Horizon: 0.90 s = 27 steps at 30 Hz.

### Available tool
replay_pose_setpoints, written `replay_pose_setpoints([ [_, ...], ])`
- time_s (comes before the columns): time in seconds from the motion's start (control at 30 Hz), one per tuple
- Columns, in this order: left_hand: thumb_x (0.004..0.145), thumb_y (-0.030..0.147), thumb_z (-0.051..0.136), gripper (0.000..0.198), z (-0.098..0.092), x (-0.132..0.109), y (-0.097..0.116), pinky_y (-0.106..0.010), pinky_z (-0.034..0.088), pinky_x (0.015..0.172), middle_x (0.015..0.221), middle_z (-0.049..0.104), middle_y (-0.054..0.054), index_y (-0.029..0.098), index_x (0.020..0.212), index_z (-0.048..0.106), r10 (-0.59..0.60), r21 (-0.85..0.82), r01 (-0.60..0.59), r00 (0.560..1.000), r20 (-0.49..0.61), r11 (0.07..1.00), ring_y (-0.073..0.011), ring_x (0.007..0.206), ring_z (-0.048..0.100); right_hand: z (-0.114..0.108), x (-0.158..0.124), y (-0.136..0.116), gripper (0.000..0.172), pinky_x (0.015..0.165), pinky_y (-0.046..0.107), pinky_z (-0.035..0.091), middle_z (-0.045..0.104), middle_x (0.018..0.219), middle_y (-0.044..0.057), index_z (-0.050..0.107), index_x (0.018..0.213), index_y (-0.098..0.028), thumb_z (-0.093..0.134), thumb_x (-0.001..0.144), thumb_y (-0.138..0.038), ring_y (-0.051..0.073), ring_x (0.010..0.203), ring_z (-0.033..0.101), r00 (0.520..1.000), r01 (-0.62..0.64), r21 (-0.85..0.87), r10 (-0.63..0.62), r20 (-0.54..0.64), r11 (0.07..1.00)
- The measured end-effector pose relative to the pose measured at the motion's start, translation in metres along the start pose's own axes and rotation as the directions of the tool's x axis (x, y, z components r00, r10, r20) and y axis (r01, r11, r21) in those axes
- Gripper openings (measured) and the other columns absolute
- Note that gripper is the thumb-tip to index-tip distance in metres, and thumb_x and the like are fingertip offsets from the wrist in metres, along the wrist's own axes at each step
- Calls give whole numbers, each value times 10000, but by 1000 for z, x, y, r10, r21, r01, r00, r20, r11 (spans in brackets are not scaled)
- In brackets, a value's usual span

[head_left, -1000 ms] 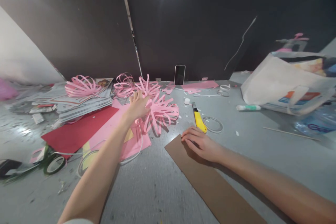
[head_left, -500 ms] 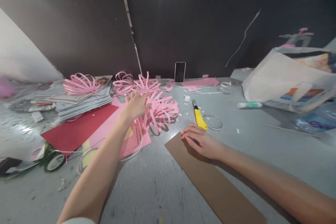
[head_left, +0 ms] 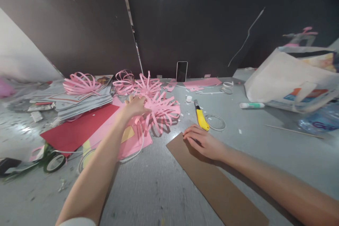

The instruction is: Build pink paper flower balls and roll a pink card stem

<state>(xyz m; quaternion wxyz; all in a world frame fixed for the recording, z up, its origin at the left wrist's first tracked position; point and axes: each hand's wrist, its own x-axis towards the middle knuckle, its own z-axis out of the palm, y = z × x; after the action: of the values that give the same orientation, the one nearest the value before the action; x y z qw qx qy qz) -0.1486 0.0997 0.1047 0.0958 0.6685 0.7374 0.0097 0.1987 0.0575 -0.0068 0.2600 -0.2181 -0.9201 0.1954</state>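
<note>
My left hand [head_left: 135, 106] reaches far out over the table and closes its fingers on a pink looped paper ornament [head_left: 161, 111], which lies partly on a pink sheet [head_left: 113, 132]. My right hand [head_left: 202, 142] rests palm down, fingers flat, on the near end of a long brown cardboard strip [head_left: 212, 180]. A yellow utility knife [head_left: 200, 116] lies just beyond its fingertips. More pink paper ornaments [head_left: 144, 84] sit behind the left hand.
A red sheet [head_left: 75, 129] and a stack of papers [head_left: 79, 99] carrying another pink ornament [head_left: 81, 84] lie at left. Tape rolls [head_left: 55, 162], a wire ring [head_left: 215, 123], a phone [head_left: 181, 71], a glue stick [head_left: 251, 105], a white bag [head_left: 288, 81] and a thin stick [head_left: 292, 130] surround the work area.
My left hand has curled onto the pink ornament and drawn slightly back towards me. The right hand has stayed on the cardboard.
</note>
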Motion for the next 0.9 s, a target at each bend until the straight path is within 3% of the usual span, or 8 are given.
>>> replay_pose_setpoints([
  [0.17, 852, 455, 734, 351, -6, -3, -3, -588, 459, 1037, 1281, 692, -156, 279, 1153, 773, 47, 66, -53, 994, 94, 996, -483, 1357, 487, 0, 0, 0, 219, 1000, 435, 562, 742, 1152, 88, 718, 1122, -244, 500, 1110, -236, 245, 1137, 655, 1000, -3, -6, 3, 2, 1000],
  [0.27, 861, 435, 722, 268, -10, -7, 1, -597, 454, 1043, 1326, 655, -165, 279, 1060, 811, 63, 90, -74, 991, 115, 993, -490, 1362, 488, 0, 0, 1, 213, 1000, 442, 557, 742, 1156, 89, 713, 1126, -243, 502, 1110, -230, 247, 1137, 651, 1000, 5, -4, -5, 0, 1000],
  [0.37, 891, 434, 685, 295, -13, -8, 1, -576, 459, 1041, 1386, 605, -188, 264, 1101, 801, 31, 115, -44, 993, 115, 992, -492, 1377, 481, 1, 0, 2, 201, 1013, 444, 542, 737, 1163, 83, 700, 1124, -243, 500, 1113, -222, 245, 1146, 642, 1000, 5, -2, -5, 8, 1000],
  [0.47, 905, 450, 672, 394, -11, -6, -3, -569, 447, 1075, 1424, 580, -206, 250, 1241, 717, 7, 112, -9, 1000, 25, 994, -465, 1416, 467, 1, 0, 3, 199, 1016, 436, 535, 735, 1163, 75, 695, 1115, -248, 500, 1111, -214, 243, 1143, 644, 1000, 4, -3, -4, 6, 1000],
  [0.6, 919, 464, 660, 492, -7, 0, -11, -563, 446, 1102, 1449, 605, -243, 198, 1330, 615, -103, -3, 103, 994, -42, 995, -430, 1409, 534, 1, 0, 2, 194, 1007, 424, 534, 733, 1157, 68, 691, 1109, -259, 504, 1106, -207, 241, 1132, 650, 1000, 7, 3, -7, -4, 1000],
  [0.7, 917, 514, 660, 577, -5, 2, -12, -603, 432, 1111, 1465, 623, -250, 196, 1392, 582, -177, -72, 172, 980, -85, 983, -465, 1384, 568, 1, 0, 1, 192, 1008, 425, 530, 728, 1158, 66, 682, 1113, -258, 497, 1111, -206, 238, 1132, 645, 1000, 3, 3, -3, 3, 1000],
  [0.8, 914, 577, 658, 544, -5, 2, -10, -658, 382, 1142, 1497, 601, -248, 218, 1322, 666, -137, -4, 137, 990, -43, 991, -511, 1461, 477, 0, 0, 1, 191, 1011, 429, 529, 725, 1160, 66, 680, 1113, -256, 496, 1112, -204, 237, 1138, 641, 1000, -1, 2, 1, 10, 1000],
  [0.9, 911, 607, 659, 502, -5, 1, -6, -643, 399, 1128, 1474, 607, -221, 257, 1263, 732, -82, 18, 82, 996, 18, 996, -509, 1474, 443, 0, 0, 0, 192, 1010, 431, 534, 726, 1165, 68, 683, 1112, -257, 500, 1109, -200, 239, 1141, 643, 1000, 1, 3, -1, 6, 1000],
])
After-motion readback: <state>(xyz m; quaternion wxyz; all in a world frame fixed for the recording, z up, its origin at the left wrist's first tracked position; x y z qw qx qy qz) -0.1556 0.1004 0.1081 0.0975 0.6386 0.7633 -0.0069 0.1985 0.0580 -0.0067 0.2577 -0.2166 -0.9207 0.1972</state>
